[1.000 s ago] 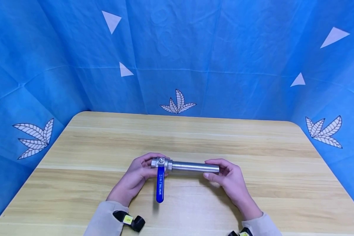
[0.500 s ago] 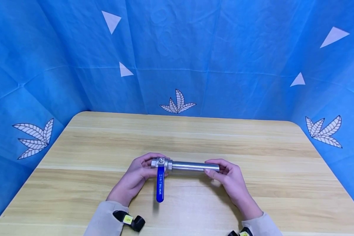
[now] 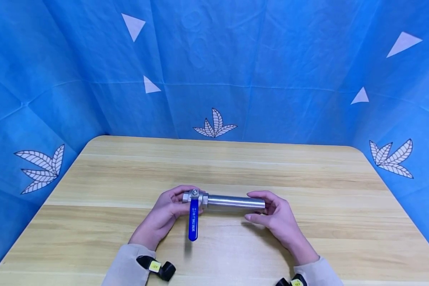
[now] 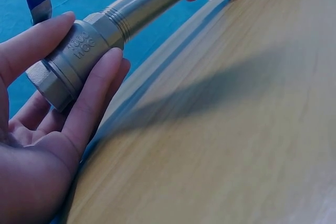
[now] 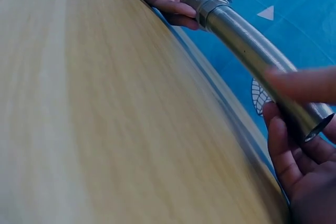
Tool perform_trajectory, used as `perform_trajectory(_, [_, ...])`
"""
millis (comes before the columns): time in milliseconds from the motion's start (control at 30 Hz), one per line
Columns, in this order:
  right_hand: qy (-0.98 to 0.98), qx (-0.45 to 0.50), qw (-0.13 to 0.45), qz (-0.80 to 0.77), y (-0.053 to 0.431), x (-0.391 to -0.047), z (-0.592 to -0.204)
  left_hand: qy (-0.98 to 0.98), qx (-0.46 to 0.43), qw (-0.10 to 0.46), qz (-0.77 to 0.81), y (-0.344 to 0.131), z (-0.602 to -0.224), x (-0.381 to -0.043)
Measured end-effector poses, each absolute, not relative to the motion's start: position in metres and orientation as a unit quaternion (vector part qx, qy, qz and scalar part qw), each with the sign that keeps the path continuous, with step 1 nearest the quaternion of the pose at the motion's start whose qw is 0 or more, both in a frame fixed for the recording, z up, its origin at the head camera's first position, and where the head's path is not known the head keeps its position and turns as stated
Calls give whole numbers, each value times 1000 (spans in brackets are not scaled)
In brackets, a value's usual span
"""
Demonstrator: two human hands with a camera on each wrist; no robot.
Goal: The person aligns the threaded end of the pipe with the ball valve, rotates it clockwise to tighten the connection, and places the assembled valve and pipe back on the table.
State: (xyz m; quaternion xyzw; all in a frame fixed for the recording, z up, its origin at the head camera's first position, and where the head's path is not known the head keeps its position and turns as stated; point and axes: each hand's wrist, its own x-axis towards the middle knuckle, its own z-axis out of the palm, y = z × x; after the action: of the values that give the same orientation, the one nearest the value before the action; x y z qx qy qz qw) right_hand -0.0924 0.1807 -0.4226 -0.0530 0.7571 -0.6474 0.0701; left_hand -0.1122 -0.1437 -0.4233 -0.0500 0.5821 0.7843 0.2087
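A steel ball valve [image 3: 201, 198] with a blue lever handle [image 3: 193, 221] is held level above the table by my left hand [image 3: 165, 211]. In the left wrist view, the thumb and fingers grip the valve body [image 4: 79, 48] from both sides. A smooth steel pipe [image 3: 232, 201] extends from the valve's right end, with some thread [image 4: 119, 20] showing at the joint. My right hand [image 3: 281, 220] is at the pipe's free end, fingers curled behind and beneath it. Its thumb [image 5: 310, 85] looks blurred in the right wrist view and stands off the pipe in the head view.
The wooden table [image 3: 214, 167] spreads out below both hands. Blue cloth [image 3: 214, 59] with white triangles and leaf prints hangs behind and at both sides. Each wrist wears a black strap [image 3: 156, 267] with a yellow label.
My right thumb went up onto the pipe and has since dropped away below it. The blue handle's tip sits slightly higher. My left hand keeps its grip on the valve.
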Motion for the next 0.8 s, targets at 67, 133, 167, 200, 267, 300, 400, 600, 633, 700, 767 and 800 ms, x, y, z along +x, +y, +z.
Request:
perform_trajectory(67, [763,-59,57,-641,181,-93,-424,582,-50,210,784,-144,-423,-112])
perform_trajectory(133, [767,-66,39,-637,180,-93,-425,584,-51,210,783,-144,-423,-112])
perform_trajectory(167, [768,-71,31,-636,180,-93,-425,585,-52,211,782,-144,-423,-112])
perform_trajectory(200, [767,-76,23,-637,180,-93,-426,586,-54,210,781,-144,-423,-112])
perform_trajectory(267, [766,-86,10,-637,180,-93,-426,586,-59,209,780,-143,-423,-112])
perform_trajectory(300, [766,-90,6,-636,180,-93,-427,586,-60,209,780,-143,-422,-112])
perform_trajectory(400, [771,-91,-3,-630,180,-93,-428,589,-62,210,778,-143,-422,-112])
perform_trajectory(600, [779,-73,-1,-623,180,-92,-427,589,-63,215,777,-143,-423,-112])
perform_trajectory(633, [779,-68,3,-623,180,-92,-426,587,-63,214,778,-143,-423,-112])
perform_trajectory(700, [780,-56,11,-623,180,-92,-425,584,-61,214,781,-143,-423,-113])
perform_trajectory(767, [780,-42,20,-624,179,-92,-424,585,-60,213,780,-143,-423,-113])
perform_trajectory(800, [779,-36,25,-625,179,-93,-424,585,-59,212,780,-143,-423,-113])
